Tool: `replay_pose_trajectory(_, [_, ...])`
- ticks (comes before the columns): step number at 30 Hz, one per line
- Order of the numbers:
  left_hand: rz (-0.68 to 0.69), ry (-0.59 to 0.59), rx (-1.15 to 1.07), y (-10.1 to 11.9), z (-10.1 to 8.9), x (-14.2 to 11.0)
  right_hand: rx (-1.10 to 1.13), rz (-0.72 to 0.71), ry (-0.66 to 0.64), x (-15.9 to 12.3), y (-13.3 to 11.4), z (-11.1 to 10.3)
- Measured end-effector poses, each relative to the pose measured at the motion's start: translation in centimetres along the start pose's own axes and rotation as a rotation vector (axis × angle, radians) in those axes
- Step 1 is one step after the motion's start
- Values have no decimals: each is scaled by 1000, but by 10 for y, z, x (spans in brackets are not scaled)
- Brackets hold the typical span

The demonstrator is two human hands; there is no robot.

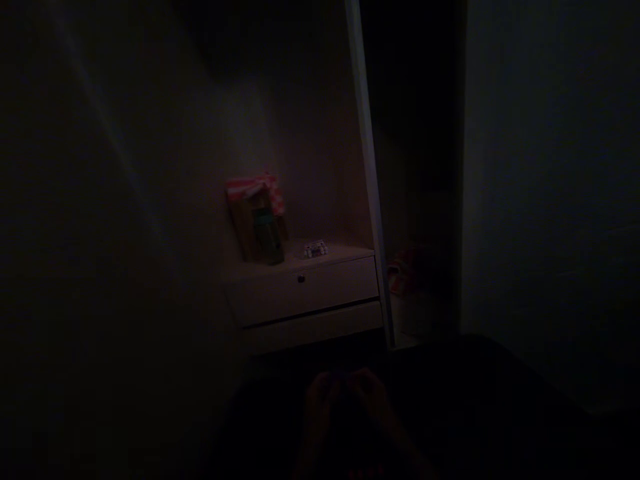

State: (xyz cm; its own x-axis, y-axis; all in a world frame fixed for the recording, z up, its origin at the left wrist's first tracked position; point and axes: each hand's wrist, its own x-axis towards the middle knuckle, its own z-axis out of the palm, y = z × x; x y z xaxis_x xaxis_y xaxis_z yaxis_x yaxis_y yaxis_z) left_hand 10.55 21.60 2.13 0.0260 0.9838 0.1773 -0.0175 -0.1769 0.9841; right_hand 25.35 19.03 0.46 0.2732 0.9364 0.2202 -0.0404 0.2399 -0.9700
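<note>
Very little light falls on the scene. Low in the middle of the view, my left hand (319, 395) and my right hand (369, 388) are raised close together. Both have their fingers curled inward, nearly meeting at the tips. A small dark, faintly bluish thing (339, 377) shows between the fingertips; its kind is too dim to tell. Below the hands everything fades to black.
Beyond my hands stands a cabinet with a drawer (310, 290) with a round knob (301, 279). On its shelf are a green-topped jar (268, 235), a red-and-white checked cloth (255, 187) and a small whitish object (316, 249). An upright panel edge (370, 167) rises at right.
</note>
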Motion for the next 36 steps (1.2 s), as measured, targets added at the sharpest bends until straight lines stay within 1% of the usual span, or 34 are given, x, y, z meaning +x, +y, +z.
replay_pose_trajectory(3, [6, 5, 8, -1, -5, 2, -1, -11, -8, -1, -1, 2])
replay_pose_trajectory(6, [23, -57, 25, -3, -10, 4, 12, -3, -15, -3, -3, 3])
replay_pose_trajectory(9, [38, -101, 20, -5, -10, 4, 6, -22, -38, -4, -3, 2])
replay_pose_trajectory(11, [37, -78, 25, -8, -8, 4, -13, -46, -32, -2, -2, 0])
replay_pose_trajectory(15, [45, -31, 53, -17, -4, 4, -83, -52, 26, 1, -2, -5])
replay_pose_trajectory(18, [77, -6, 64, -23, -4, 5, -232, -81, 28, 2, -7, -10])
replay_pose_trajectory(20, [88, 51, 87, -24, -5, 6, -333, -98, 14, -1, -13, -13])
replay_pose_trajectory(21, [89, 79, 103, -24, -6, 7, -370, -103, -32, -3, -17, -15])
replay_pose_trajectory(22, [90, 101, 118, -23, -7, 7, -393, -104, -106, -6, -21, -17])
replay_pose_trajectory(26, [97, 127, 136, -22, -7, 7, -355, -87, -525, -24, -34, -25])
replay_pose_trajectory(28, [85, 139, 131, -24, -6, 6, -355, -106, -653, -32, -37, -26])
replay_pose_trajectory(30, [68, 149, 125, -26, -5, 5, -393, -129, -700, -36, -39, -26])
replay_pose_trajectory(32, [50, 127, 132, -26, -4, 4, -423, -127, -699, -38, -40, -25])
replay_pose_trajectory(36, [40, -3, 167, -17, -1, -1, -395, -84, -644, -40, -41, -25])
